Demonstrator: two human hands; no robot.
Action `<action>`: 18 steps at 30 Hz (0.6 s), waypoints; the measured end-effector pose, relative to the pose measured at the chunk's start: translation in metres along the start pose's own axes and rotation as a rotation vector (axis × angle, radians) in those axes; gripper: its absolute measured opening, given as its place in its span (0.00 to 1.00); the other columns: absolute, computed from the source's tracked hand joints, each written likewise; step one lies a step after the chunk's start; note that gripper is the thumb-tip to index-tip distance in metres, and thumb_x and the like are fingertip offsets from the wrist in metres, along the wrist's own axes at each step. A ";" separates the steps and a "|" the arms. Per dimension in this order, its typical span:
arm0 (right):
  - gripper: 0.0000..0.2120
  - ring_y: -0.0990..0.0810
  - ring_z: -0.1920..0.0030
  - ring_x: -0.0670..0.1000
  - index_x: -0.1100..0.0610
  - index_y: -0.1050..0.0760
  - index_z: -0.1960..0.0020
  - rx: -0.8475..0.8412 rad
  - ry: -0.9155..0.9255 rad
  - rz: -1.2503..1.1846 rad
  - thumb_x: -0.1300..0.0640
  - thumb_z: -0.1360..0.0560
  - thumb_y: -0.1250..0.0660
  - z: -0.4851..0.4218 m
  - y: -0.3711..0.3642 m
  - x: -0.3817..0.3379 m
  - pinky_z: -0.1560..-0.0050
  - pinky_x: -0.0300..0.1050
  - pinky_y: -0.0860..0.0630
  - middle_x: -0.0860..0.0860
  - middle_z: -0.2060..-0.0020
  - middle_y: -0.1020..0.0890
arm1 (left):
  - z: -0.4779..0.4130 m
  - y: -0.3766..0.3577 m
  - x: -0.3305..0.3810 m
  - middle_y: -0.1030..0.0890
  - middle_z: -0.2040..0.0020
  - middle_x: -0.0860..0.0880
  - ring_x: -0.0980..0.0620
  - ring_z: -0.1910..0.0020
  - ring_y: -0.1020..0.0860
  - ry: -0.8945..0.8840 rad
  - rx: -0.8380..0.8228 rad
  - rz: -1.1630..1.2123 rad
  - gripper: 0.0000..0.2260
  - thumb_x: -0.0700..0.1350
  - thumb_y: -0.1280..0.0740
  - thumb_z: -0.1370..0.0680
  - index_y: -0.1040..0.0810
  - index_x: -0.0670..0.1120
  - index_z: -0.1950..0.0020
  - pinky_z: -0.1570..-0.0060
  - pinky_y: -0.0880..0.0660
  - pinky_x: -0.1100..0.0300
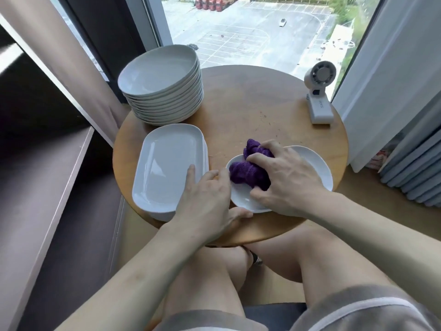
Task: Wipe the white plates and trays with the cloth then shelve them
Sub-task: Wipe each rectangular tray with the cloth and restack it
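Observation:
A white oval plate lies on the round wooden table near its front edge. My right hand grips a bunched purple cloth and presses it into the plate. My left hand steadies the plate's left rim, thumb under the near edge and fingers spread toward the trays. A stack of white rectangular trays sits left of the plate. Behind it stands a tall stack of white round plates.
A small white desk fan stands at the table's back right. Dark shelves run along the left. A window is behind the table, with curtains on both sides. My knees are under the front edge.

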State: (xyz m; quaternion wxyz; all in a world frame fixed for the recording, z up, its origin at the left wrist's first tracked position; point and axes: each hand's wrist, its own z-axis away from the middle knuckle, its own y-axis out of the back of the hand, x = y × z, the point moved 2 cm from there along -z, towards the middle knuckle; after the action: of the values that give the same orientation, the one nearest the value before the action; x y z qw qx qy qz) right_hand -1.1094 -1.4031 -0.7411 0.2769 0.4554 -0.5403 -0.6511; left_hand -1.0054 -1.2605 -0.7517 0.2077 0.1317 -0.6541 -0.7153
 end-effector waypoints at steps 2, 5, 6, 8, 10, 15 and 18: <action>0.29 0.25 0.45 0.58 0.43 0.25 0.35 -0.025 0.055 -0.005 0.34 0.33 0.41 -0.002 -0.004 -0.018 0.45 0.51 0.26 0.48 0.34 0.28 | 0.000 0.000 0.001 0.24 0.39 0.52 0.51 0.32 0.29 0.010 0.006 0.019 0.38 0.72 0.38 0.28 0.36 0.44 0.31 0.23 0.50 0.40; 0.26 0.25 0.47 0.58 0.45 0.24 0.37 -0.077 0.112 0.024 0.38 0.33 0.38 -0.005 -0.006 -0.029 0.44 0.53 0.25 0.48 0.35 0.28 | 0.000 0.001 0.002 0.25 0.38 0.50 0.50 0.32 0.29 0.012 0.025 0.001 0.38 0.67 0.38 0.26 0.38 0.42 0.27 0.22 0.51 0.40; 0.25 0.26 0.47 0.58 0.45 0.24 0.37 -0.095 0.120 0.020 0.39 0.33 0.37 -0.005 -0.004 -0.028 0.43 0.54 0.26 0.48 0.35 0.28 | 0.000 0.001 0.002 0.26 0.36 0.49 0.50 0.31 0.31 0.011 0.025 -0.002 0.39 0.68 0.38 0.25 0.40 0.41 0.25 0.22 0.51 0.40; 0.25 0.26 0.46 0.58 0.44 0.24 0.38 -0.138 0.155 0.006 0.40 0.33 0.36 -0.003 0.000 -0.025 0.42 0.53 0.26 0.47 0.37 0.28 | 0.001 0.001 0.003 0.29 0.29 0.49 0.50 0.26 0.36 -0.002 0.019 -0.012 0.45 0.68 0.38 0.24 0.47 0.40 0.20 0.22 0.53 0.40; 0.24 0.27 0.47 0.57 0.43 0.23 0.37 -0.174 0.203 0.019 0.40 0.32 0.34 0.001 0.002 -0.022 0.43 0.50 0.28 0.47 0.37 0.27 | 0.001 0.001 0.002 0.33 0.24 0.50 0.51 0.23 0.41 -0.015 0.023 -0.032 0.45 0.67 0.38 0.23 0.52 0.41 0.18 0.22 0.53 0.41; 0.24 0.28 0.48 0.53 0.41 0.23 0.38 -0.206 0.210 0.038 0.34 0.31 0.38 0.010 0.007 -0.015 0.48 0.44 0.35 0.45 0.35 0.29 | -0.001 -0.001 0.001 0.30 0.26 0.52 0.52 0.24 0.39 -0.032 0.018 -0.081 0.40 0.69 0.42 0.24 0.44 0.45 0.21 0.23 0.52 0.40; 0.25 0.26 0.43 0.55 0.40 0.24 0.37 -0.237 0.181 0.044 0.35 0.32 0.38 0.011 0.013 -0.009 0.45 0.47 0.31 0.45 0.34 0.31 | -0.001 -0.001 0.002 0.29 0.26 0.52 0.52 0.23 0.39 -0.028 0.006 -0.102 0.44 0.73 0.47 0.26 0.42 0.45 0.20 0.23 0.52 0.39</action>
State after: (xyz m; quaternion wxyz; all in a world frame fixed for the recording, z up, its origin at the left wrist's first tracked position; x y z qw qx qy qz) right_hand -1.1171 -1.3938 -0.7265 0.3906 0.4646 -0.4424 -0.6602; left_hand -1.0064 -1.2624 -0.7531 0.1613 0.1553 -0.6515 -0.7249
